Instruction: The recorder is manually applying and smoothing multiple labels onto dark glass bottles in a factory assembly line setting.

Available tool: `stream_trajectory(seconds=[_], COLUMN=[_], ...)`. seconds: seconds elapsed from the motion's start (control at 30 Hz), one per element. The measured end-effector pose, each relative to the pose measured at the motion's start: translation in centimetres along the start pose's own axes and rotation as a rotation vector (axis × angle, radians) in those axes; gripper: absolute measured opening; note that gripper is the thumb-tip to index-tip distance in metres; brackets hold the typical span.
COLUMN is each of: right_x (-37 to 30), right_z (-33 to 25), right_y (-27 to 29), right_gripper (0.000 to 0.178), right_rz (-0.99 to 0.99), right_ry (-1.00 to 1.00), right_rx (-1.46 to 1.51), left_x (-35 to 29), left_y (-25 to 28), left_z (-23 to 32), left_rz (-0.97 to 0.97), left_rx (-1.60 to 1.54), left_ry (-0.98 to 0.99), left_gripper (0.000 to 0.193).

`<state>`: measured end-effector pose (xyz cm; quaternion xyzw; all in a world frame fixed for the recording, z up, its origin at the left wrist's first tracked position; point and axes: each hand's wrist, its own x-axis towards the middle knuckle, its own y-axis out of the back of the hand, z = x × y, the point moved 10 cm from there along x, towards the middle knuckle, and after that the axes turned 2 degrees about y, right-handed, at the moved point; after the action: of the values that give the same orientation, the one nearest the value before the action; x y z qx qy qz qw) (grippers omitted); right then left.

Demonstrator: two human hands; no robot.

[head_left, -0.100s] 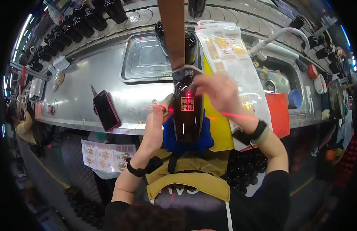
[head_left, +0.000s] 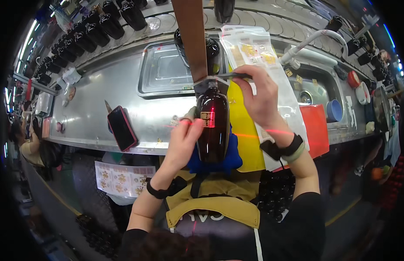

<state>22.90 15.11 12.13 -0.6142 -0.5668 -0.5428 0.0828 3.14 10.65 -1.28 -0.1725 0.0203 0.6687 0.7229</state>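
A dark brown glass bottle [head_left: 213, 145] lies in front of me, neck pointing away, on a blue cloth pad [head_left: 232, 162]. It bears a small square gold label [head_left: 207, 118], crossed by red laser lines. My left hand [head_left: 183, 141] is against the bottle's left side, a fingertip pressing the label's edge. One finger of this hand looks covered in something greenish. Up and to the right of the bottle, my right hand [head_left: 262, 96] pinches slim dark tweezers [head_left: 233, 75]. Their tip points left, over the bottle's neck.
A brown post [head_left: 192, 39] rises beyond the bottle neck. Sticker sheets [head_left: 276, 87] lie over a yellow sheet [head_left: 245, 148] at right, near a sink with a faucet [head_left: 315, 39]. At left are a phone [head_left: 122, 128] and a metal tray [head_left: 143, 65]. Several dark bottles [head_left: 110, 26] line the back.
My right hand with the tweezers has moved up and right, away from the label. My left hand's fingertip has come onto the label's edge.
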Motion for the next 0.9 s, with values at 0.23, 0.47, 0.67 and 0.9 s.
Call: stream_trajectory(seconds=[0.23,0.47,0.67,0.9], right_x=[-2.9,-2.4,-6.9,-25.3], right_z=[1.1,-1.1,-6.0,-12.0], right_y=[1.1,6.2,17.5,35.9], right_gripper=[0.03,0.023,0.019,0.012], right_rz=[-0.029,-0.244,-0.368,-0.071], right_ry=[-0.574,-0.556,-0.304,-1.101], right_rx=[0.499,0.338,0.065,-0.707], left_x=[-0.5,-4.8,-7.1,-5.8], left_y=[-4.2,-10.9,-19.2,-22.7], left_z=[-0.3,5.8,6.1,4.1], left_rz=[-0.127,-0.455,-0.657,-0.765], left_rx=[0.159,0.292,0.563,0.498], left_ry=[0.211,-0.164,-0.526,-0.588], left_gripper=[0.054,0.086,0.114,0.077])
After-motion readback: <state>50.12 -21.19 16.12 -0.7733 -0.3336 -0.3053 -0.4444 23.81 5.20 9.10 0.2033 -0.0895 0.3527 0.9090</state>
